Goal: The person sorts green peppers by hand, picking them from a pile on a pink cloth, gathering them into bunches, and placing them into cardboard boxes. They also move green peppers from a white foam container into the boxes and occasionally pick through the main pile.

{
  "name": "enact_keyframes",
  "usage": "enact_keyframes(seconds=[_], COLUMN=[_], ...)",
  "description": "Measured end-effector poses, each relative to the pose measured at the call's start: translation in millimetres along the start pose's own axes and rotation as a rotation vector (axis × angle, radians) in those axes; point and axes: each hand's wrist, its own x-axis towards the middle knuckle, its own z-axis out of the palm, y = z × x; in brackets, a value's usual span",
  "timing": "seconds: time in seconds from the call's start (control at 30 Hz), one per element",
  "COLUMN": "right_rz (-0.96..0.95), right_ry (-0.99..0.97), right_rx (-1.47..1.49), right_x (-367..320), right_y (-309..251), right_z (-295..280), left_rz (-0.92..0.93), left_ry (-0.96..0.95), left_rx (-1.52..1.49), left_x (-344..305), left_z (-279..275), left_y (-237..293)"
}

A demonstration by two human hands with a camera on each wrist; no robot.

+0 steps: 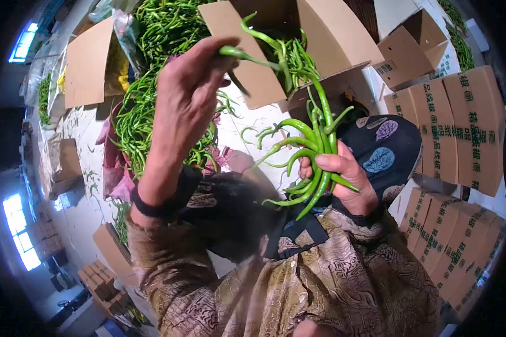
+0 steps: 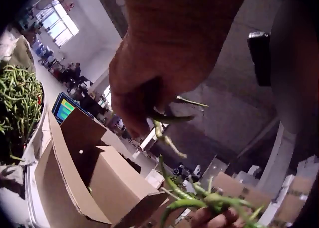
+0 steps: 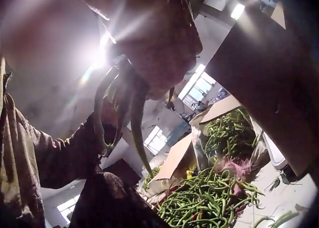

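My left hand (image 1: 191,84) is raised beside an open cardboard box (image 1: 343,33) and pinches a few long green chili peppers (image 1: 239,54). In the left wrist view, the peppers (image 2: 172,118) stick out past its curled fingers. Close to my lap, my right hand (image 1: 351,177) grips a bunch of green chili peppers (image 1: 320,140), thumb across them, with the curved tips fanning out to the left and up. In the right wrist view the bunch (image 3: 137,120) hangs dark against the light. More peppers (image 1: 298,56) lie inside the box.
A large heap of green peppers (image 1: 138,123) lies on pink sacking (image 1: 115,174) to the left, with another pile (image 1: 168,28) behind it. Printed cartons (image 1: 450,123) are stacked at the right. Another open carton (image 1: 87,67) stands at the far left.
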Motion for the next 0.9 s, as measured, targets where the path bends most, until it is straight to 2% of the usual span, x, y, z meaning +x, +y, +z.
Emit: enact_keyframes(seconds=[0.1,0.13,0.17,0.23,0.3,0.33,0.47,0.53,0.57,0.63,0.7,0.83,0.9], right_rz=[-0.029,-0.029,-0.017,-0.012,0.014,0.006,0.002,0.004,0.008,0.005,0.003,-0.036,-0.041], right_ry=[-0.007,-0.011,-0.039,-0.019,-0.080,-0.092,-0.112,-0.095,-0.090,-0.085,-0.078,-0.074,-0.060], right_rx=[0.094,0.158,0.171,0.261,0.329,0.331,0.336,0.349,0.349,0.340,0.271,0.148,0.128], right_x=[1.9,2.3,2.6,1.1,1.4,1.3,1.3,0.0,-0.5,-2.1,-2.9,-11.9,-16.8], right_y=[3.2,4.7,4.3,4.1,6.0,6.1,10.6,12.9,13.9,15.6,19.1,15.8,12.6], right_z=[-16.1,-22.4,-30.9,-37.6,-46.8,-46.3,-53.1,-54.7,-54.5,-53.0,-50.2,-40.7,-40.1], left_rz=[-0.212,-0.253,-0.264,-0.303,-0.348,-0.269,-0.271,-0.321,-0.316,-0.082,0.023,0.106,-0.008], left_ry=[0.090,-0.003,-0.012,-0.205,-0.254,-0.249,-0.210,0.146,0.145,-0.044,-0.202,-0.267,-0.242], left_rx=[-0.047,0.020,0.015,0.208,0.216,0.270,0.394,0.364,0.363,0.400,0.479,0.501,0.278], left_x=[-37.2,-52.3,-69.9,-96.2,-116.2,-128.1,-152.5,-158.8,-159.3,-156.3,-154.5,-166.1,-168.0], left_z=[8.8,4.7,10.0,11.5,22.3,27.6,40.8,49.1,52.6,62.0,79.6,97.7,96.5], left_y=[25.2,20.4,12.5,6.0,8.6,-0.1,-5.6,-1.1,4.8,20.2,21.1,0.9,-0.5])
